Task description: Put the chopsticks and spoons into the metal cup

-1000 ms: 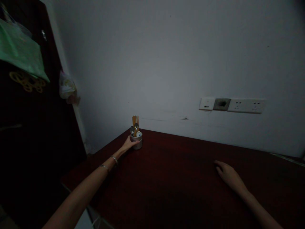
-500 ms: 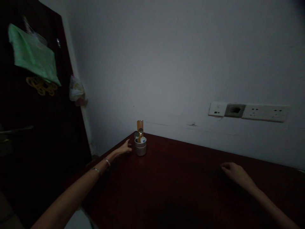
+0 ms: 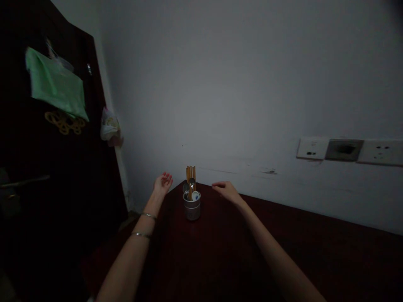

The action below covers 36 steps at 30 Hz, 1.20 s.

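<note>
A grey utensil holder stands upright near the far corner of the dark red table. Several wooden chopsticks, metal spoons and a white spoon with a blue mark stick up out of it. To its left, apart from it, my left hand is raised with palm turned up and fingers loosely curled, holding nothing. On the other side my right hand hovers near the holder, fingers stretched toward it and touching nothing.
The wall rises behind the table, with a row of sockets at right. At left is a dark door with a handle, a hanging green cloth and a yellow knotted cord. A plastic bag hangs beside it.
My left hand has let go of the utensil holder, drawn off to its left and risen. My right hand has lifted from the table and come left toward the holder. The view has turned left.
</note>
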### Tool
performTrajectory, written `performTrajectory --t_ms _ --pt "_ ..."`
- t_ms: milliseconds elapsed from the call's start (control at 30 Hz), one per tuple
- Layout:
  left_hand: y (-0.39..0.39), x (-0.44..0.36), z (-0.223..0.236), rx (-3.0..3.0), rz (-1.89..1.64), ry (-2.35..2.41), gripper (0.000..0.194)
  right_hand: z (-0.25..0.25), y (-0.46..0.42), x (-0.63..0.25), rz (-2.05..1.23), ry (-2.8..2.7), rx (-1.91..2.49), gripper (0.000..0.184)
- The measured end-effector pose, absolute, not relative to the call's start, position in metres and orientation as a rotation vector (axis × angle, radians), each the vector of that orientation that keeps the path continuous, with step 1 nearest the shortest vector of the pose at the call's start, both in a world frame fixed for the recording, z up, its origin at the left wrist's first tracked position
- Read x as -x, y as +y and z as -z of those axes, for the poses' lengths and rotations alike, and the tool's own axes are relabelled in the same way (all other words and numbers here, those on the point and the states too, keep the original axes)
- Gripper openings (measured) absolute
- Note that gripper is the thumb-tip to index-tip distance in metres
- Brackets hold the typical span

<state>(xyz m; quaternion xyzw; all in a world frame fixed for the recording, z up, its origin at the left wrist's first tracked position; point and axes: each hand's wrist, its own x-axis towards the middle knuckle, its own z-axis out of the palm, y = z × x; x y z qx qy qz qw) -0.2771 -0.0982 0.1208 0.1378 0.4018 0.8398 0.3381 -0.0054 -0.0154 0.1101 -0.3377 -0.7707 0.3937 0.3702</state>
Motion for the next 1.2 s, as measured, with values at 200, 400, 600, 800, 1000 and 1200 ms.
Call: performTrajectory --t_ms 200,400,600,800,1000,1200 --pt "-0.086 0.265 -0.111 -0.222 -2.253 1.023 0.028 -0.097 -0.014 0.071 -0.946 -1.976 0.767 0.024" --pt "-0.076 0.261 -0.107 -0.528 -2.150 1.319 0.019 -0.076 -0.013 0.086 -0.896 -2.011 0.758 0.022" --pt "-0.078 0.265 -0.108 -0.782 -1.969 1.517 0.012 -0.075 -0.014 0.085 -0.857 -2.072 0.775 0.022" --pt "-0.097 0.263 -0.133 -1.256 -1.724 1.852 0.012 -0.076 -0.015 0.083 -0.795 -2.150 0.795 0.020" --pt "-0.114 0.257 -0.140 -1.610 -1.234 1.918 0.012 -0.080 -0.022 0.078 -0.771 -2.179 0.815 0.019" --pt "-0.107 0.253 -0.141 -1.629 -1.407 2.082 0.022 -0.086 -0.029 0.076 -0.723 -2.205 0.814 0.016"
